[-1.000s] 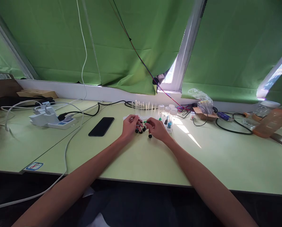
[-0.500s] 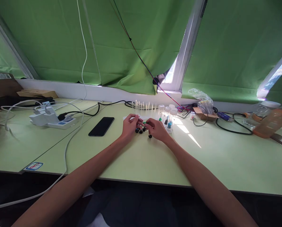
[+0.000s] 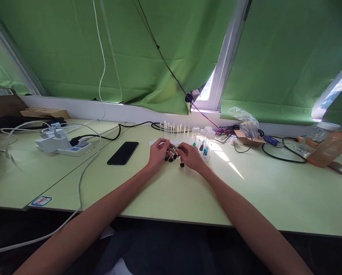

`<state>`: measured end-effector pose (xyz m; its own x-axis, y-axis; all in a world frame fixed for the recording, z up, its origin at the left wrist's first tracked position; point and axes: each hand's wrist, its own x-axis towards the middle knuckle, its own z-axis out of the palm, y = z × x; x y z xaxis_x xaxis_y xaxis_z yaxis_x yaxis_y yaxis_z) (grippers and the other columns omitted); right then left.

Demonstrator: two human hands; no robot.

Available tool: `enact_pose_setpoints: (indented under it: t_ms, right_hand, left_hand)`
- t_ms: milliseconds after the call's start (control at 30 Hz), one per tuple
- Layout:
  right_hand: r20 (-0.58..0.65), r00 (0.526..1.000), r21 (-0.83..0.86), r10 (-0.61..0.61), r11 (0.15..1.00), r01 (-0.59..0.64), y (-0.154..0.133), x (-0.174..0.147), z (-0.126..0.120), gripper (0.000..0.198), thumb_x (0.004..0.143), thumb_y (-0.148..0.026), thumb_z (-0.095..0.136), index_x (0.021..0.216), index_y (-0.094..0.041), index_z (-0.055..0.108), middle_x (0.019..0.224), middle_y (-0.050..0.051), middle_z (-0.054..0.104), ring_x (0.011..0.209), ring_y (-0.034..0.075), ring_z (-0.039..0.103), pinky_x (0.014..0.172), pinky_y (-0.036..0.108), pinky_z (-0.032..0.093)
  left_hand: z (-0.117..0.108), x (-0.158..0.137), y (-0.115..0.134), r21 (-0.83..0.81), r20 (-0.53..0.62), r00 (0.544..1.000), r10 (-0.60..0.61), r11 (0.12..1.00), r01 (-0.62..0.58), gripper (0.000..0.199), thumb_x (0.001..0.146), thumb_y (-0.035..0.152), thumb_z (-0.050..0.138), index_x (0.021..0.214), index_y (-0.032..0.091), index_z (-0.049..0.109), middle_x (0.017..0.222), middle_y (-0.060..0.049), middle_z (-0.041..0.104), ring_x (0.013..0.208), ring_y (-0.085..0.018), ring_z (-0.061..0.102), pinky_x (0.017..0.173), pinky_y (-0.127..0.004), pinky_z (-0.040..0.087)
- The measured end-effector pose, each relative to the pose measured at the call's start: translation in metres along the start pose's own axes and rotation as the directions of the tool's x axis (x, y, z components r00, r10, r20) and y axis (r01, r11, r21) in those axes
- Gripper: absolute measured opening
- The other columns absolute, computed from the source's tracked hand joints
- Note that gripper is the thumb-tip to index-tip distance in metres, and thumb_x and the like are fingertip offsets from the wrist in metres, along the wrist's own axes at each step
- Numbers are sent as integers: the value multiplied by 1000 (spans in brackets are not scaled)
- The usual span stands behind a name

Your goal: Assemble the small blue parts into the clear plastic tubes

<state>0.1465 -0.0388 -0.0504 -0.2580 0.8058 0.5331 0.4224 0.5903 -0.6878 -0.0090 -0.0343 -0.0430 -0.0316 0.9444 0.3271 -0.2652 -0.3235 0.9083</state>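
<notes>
My left hand and my right hand meet over the table, fingertips almost touching. A small green piece shows between them, pinched by my right fingers. My left thumb and fingers are closed at its left side; what they grip is hidden. Under the hands lie several small parts with black round ends, one black ball-like end below my right fingers and another black end below my left. Just right of my right hand stand clear tubes with white caps, holding green, black and blue bits.
Behind the hands stands a row of clear upright tubes. A black phone and a white power strip lie to the left. At right are a small cardboard box, cables and an orange bottle.
My left fingers have shifted slightly, the thumb now closer to the green piece. My right hand stays nearly in place. At the far left edge, a blurred hand-like shape has moved.
</notes>
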Motion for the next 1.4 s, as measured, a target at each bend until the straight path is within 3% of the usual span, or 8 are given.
enact_pose_setpoints:
  t_ms: [367,800,1133,1400]
  right_hand:
    - [-48,999,-2,2,1000,-2,2,1,1,22,88,-40,51,81,-20,58,66,0,61,56,13,53,59,26,42]
    - [-54,999,22,-10,1000,11,1,0,-1,27,87,-47,56,83,-20,60,64,-1,58,57,13,52,60,26,42]
    - [-50,999,17,18,1000,-17,0,-1,-2,28,83,-49,61,82,-21,59,64,-1,59,55,13,52,58,26,42]
    - [-39,999,25,34,999,-33,0,-1,-2,27,82,-47,63,90,-22,58,64,-2,60,55,13,53,59,26,42]
  left_hand:
    - [2,-2,1,29,-5,1000,1,1000,-1,34,72,44,75,80,16,59,74,-5,66,55,-14,64,45,-24,48]
    - [0,0,-1,-107,-22,990,-138,985,135,35,62,41,83,73,13,65,75,-5,64,59,-11,61,50,-22,49]
    - [1,-1,0,-34,-9,995,-103,994,102,34,65,44,79,72,15,62,75,-4,62,56,-11,59,45,-22,47]
    - [3,-5,5,98,41,999,23,995,-27,29,73,42,73,75,16,60,76,-3,62,53,-11,57,42,-25,47]
